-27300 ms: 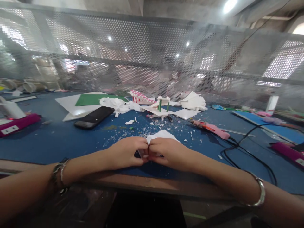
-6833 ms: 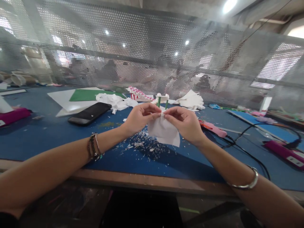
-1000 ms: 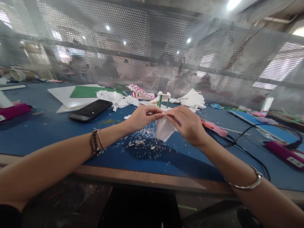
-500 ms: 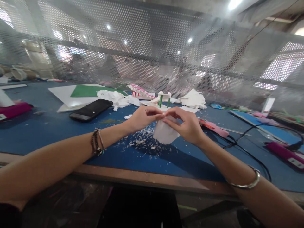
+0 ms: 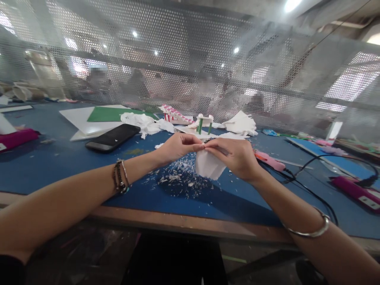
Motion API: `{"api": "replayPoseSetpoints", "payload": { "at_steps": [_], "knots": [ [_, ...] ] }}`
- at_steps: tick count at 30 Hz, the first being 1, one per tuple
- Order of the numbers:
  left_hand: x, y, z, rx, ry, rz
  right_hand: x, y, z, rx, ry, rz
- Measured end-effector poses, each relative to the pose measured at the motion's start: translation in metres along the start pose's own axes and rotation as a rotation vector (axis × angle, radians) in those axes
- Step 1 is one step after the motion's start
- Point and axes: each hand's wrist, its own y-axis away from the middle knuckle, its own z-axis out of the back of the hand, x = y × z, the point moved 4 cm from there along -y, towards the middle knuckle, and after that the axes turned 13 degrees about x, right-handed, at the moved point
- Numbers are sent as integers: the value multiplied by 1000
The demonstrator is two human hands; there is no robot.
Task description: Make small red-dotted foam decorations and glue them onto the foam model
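Pinching the white sheet (image 5: 209,166) by its top edge, left hand (image 5: 177,149) and right hand (image 5: 238,157) – both nearly closed – hang it above white scraps (image 5: 174,178); it looks light, limp, tearable, best held there.

- White sheet (image 5: 210,165): thin, soft-looking, like tissue or fine paper; plain, with faint creases.
- Its upper end is gathered to a small point, pinched where the fingertips of the left hand (image 5: 179,148) and right hand (image 5: 236,156) meet; what lies inside the pinch is hidden.
- From there it hangs down loosely, widening towards an uneven lower edge; part of its right side is behind the right hand.
- It hangs over the table (image 5: 142,204), just beside the white scraps (image 5: 175,179); whether its lower edge touches the surface cannot be told.
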Motion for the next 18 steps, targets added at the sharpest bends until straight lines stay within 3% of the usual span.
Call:
{"api": "replayPoseSetpoints", "payload": {
  "at_steps": [8, 18],
  "knots": [
    [-1, 0, -1, -26, -147, -22, -8, 1, -7, 89, 130, -35],
    [-12, 7, -10, -94, -468, -97, -15, -1, -8, 68, 2, -94]
  ]
}}
